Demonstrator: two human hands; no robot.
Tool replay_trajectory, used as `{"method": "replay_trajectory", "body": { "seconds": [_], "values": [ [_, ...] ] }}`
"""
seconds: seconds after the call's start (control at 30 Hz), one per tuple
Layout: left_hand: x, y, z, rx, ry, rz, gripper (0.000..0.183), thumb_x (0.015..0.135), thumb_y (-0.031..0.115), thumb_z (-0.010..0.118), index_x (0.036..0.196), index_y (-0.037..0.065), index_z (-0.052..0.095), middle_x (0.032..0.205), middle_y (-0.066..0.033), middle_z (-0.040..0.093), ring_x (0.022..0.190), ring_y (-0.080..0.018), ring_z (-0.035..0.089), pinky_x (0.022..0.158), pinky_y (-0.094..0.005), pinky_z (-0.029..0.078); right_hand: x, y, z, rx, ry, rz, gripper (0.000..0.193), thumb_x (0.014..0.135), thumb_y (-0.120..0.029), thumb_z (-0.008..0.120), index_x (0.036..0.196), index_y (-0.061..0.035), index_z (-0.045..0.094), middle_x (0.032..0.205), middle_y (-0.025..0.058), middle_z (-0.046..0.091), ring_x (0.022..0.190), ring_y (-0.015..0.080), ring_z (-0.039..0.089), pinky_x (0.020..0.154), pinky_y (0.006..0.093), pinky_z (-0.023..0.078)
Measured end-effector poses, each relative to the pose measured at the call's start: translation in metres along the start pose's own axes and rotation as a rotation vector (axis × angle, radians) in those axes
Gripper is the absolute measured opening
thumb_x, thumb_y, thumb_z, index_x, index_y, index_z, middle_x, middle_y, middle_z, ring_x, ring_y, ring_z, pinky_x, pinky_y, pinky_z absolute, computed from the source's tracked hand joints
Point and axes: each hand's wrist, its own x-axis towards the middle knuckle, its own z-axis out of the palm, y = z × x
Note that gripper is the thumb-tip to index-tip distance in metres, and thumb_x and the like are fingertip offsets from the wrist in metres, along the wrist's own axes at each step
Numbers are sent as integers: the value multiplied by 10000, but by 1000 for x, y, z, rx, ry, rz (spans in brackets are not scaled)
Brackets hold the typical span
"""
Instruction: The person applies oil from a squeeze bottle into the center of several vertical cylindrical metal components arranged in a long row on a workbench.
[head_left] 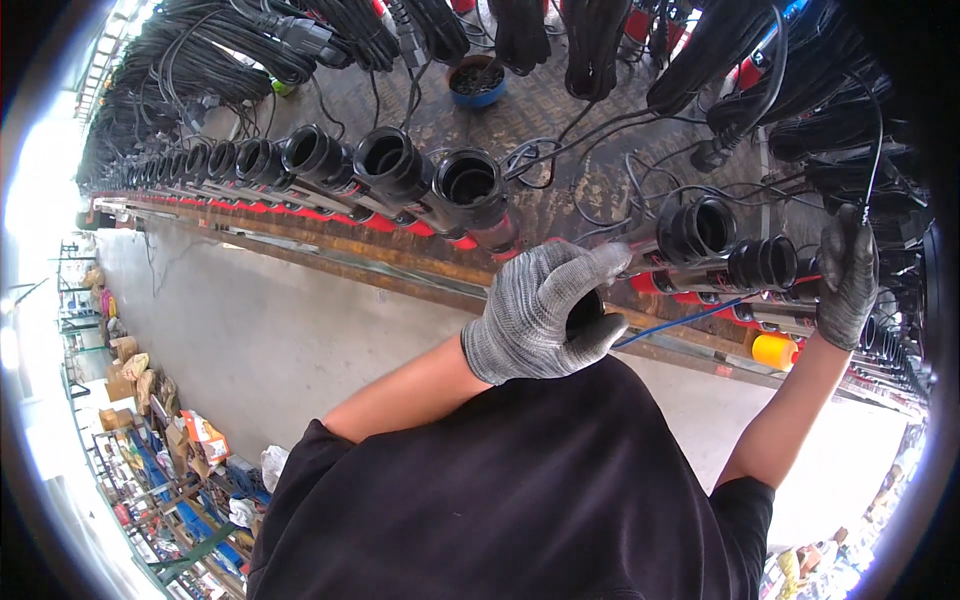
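Observation:
My left hand [550, 310], in a grey knit glove, wraps around the dark open end of a cylindrical tube [585, 314]. A blue wire [685, 320] stretches from beside this tube toward the right. My right hand [848, 280], gloved in darker grey, is raised at the right with its fingers closed on a thin cable [877, 150] whose upper length hangs above the hand. Between the hands stand more black-topped tubes [708, 228], their round mouths facing up. Most of the held tube is hidden by my left hand.
A long row of similar tubes [385, 160] lines the bench edge to the left. Bundled black cables [590, 50] with plugs lie behind. A blue bowl of small dark parts [477, 82] sits on the worn bench top [560, 130]. A yellow cylinder [774, 351] is near my right forearm.

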Motion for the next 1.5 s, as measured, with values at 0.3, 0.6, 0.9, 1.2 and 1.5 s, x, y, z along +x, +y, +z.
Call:
{"method": "replay_trajectory", "body": {
  "seconds": [0.3, 0.6, 0.9, 1.2, 1.5],
  "values": [
    [-1, -2, 1, 7, 17, 26, 694, 762, 152, 898, 1371, 16, 593, 952, -95, 709, 762, -272, 699, 680, -385, 568, 8, 4, -19, 106, -84, 6, 550, 1062, -417, 620, 1414, 5, 609, 755, -35, 446, 487, 50, 269, 426, 213, 192],
    [-1, -4, 3, 12, 41, 29, 707, 744, 156, 912, 1364, 20, 600, 937, -84, 707, 757, -268, 696, 676, -382, 561, 6, -2, -8, 110, -96, 8, 610, 1027, -331, 666, 1491, 37, 522, 834, 16, 522, 510, 49, 294, 423, 187, 256],
    [-1, -4, 2, 1, 42, 19, 683, 762, 155, 884, 1369, 24, 599, 946, -91, 718, 761, -271, 698, 682, -375, 562, 1, -3, -12, 117, -125, -47, 538, 967, -230, 711, 1429, 1, 560, 1065, 154, 718, 510, 81, 477, 395, 191, 293],
    [29, -1, 3, 279, -44, 4, 560, 825, 155, 837, 1335, 58, 625, 1052, -119, 737, 925, -328, 707, 845, -424, 571, -16, -3, 19, -373, 45, -169, 576, 970, -575, 678, 1152, -33, 751, 1203, 97, 741, 1140, 219, 680, 1026, 359, 519],
    [85, -19, 29, 209, -43, -217, 460, 884, -10, 657, 1329, 69, 578, 924, -100, 690, 831, -248, 680, 822, -360, 558, -13, -21, 41, -7, -50, -16, 370, 983, -330, 711, 1173, -13, 712, 858, 64, 728, 551, 67, 518, 473, 207, 332]
  ]
}}
